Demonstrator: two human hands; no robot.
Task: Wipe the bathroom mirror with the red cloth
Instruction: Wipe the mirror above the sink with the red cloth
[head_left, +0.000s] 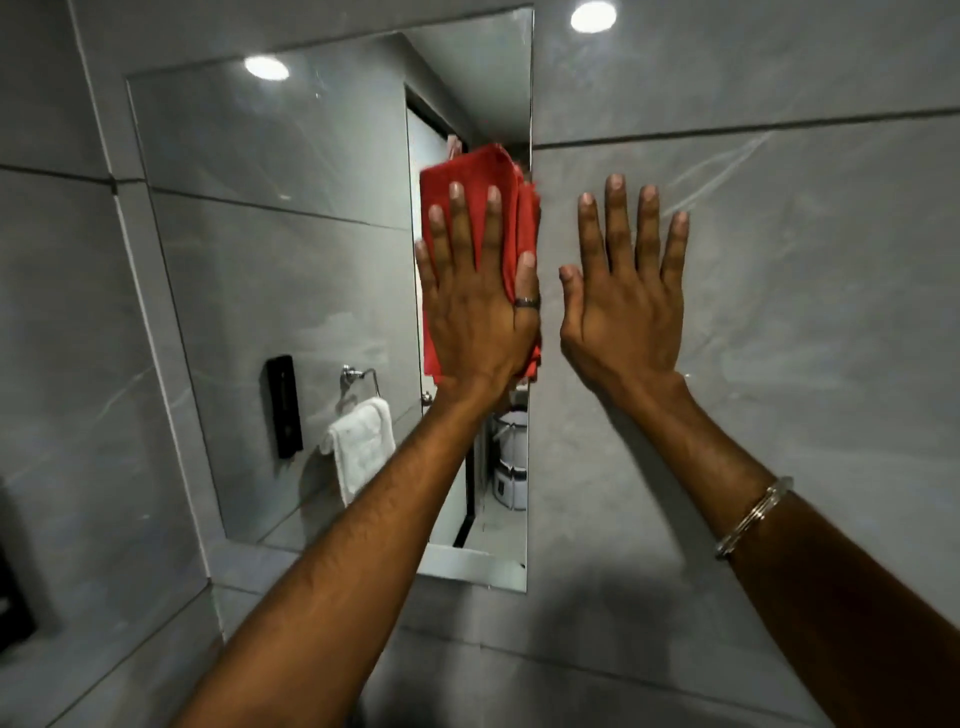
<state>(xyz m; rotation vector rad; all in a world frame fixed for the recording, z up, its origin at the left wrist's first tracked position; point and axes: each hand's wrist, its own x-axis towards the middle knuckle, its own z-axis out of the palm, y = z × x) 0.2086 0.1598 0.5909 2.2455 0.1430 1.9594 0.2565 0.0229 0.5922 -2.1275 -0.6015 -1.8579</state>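
The left hand presses the red cloth flat on the mirror; the right hand splays on the wall.

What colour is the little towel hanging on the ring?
White towel, seen reflected in the mirror, head view.

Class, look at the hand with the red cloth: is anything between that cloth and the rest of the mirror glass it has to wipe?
Nothing visible. The left hand presses the red cloth flat against the mirror by its right edge, and the glass to its left is bare. The right hand is off the mirror, against the wall tile.
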